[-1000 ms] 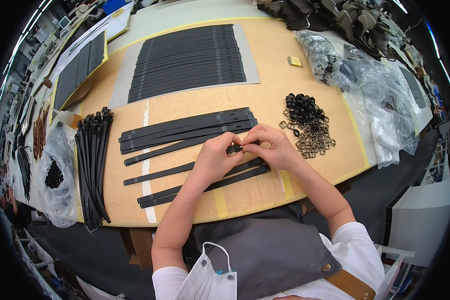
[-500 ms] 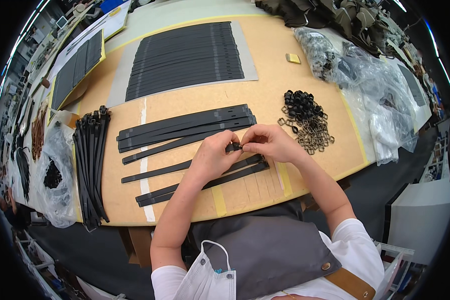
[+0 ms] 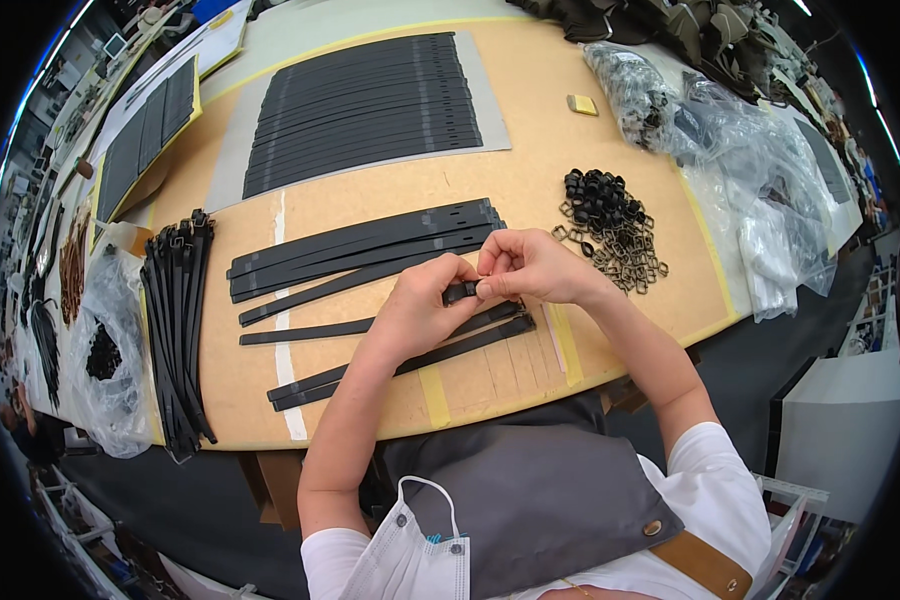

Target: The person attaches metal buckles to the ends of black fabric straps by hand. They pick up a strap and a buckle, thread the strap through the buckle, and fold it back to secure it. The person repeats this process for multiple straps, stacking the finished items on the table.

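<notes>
A black strap (image 3: 457, 293) has its end raised between my two hands over the table's near middle; its tail appears to run out leftward under my left wrist. My left hand (image 3: 422, 302) is closed around the strap near that end. My right hand (image 3: 536, 268) pinches the same end between thumb and fingertips. Any small fitting there is hidden by the fingers. Beyond my hands lies a stack of flat black straps (image 3: 360, 240), and two more straps (image 3: 430, 357) lie nearer me. To the right is a pile of metal buckles (image 3: 630, 255) and black loops (image 3: 598, 188).
Straps with buckles (image 3: 177, 330) are bundled at the left, beside a clear plastic bag (image 3: 120, 400). A board with rows of black strips (image 3: 365, 115) lies at the back. Plastic bags (image 3: 730, 150) and a small yellow block (image 3: 582, 105) are at the right.
The view has shifted slightly. My right fingers have shifted on the strap end, with the index finger now lifted and more curled. The left hand keeps its hold.
</notes>
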Tool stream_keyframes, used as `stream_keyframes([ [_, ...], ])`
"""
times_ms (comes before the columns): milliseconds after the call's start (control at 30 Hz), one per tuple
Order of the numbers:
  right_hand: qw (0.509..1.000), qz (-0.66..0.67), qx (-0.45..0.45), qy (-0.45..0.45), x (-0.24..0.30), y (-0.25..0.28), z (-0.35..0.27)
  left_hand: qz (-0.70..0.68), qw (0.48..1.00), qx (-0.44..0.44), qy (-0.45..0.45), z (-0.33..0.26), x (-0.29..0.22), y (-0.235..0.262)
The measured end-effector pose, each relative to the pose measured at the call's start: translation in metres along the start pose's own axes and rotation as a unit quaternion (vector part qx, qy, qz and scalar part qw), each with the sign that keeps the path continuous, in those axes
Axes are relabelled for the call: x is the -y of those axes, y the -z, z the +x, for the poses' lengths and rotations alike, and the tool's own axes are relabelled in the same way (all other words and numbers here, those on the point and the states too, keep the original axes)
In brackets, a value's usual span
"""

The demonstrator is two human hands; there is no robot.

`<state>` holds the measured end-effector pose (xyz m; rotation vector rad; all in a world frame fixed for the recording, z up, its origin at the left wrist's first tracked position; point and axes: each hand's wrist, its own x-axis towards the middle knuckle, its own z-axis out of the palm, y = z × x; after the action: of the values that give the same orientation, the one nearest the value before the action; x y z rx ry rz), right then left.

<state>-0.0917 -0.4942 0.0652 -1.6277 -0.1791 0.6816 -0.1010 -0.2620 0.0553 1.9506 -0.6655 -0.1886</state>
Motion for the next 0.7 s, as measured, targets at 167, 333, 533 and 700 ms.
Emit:
stream_keyframes([
  [167,0.999,0.046,0.024,-0.002,-0.007,0.001,0.010,-0.025,1.000,0.006,0.012,0.000,0.002,0.002],
  [333,0.995,0.092,-0.005,0.037,-0.012,0.004,0.008,0.028,0.999,-0.036,0.000,0.003,-0.009,0.006],
  [533,0.974,0.228,-0.002,0.001,-0.012,0.024,-0.004,0.019,0.997,-0.069,-0.008,0.002,-0.006,0.007],
  [700,0.963,0.261,0.063,0.023,-0.008,0.032,-0.011,-0.008,0.996,-0.092,-0.008,0.001,-0.005,0.008],
])
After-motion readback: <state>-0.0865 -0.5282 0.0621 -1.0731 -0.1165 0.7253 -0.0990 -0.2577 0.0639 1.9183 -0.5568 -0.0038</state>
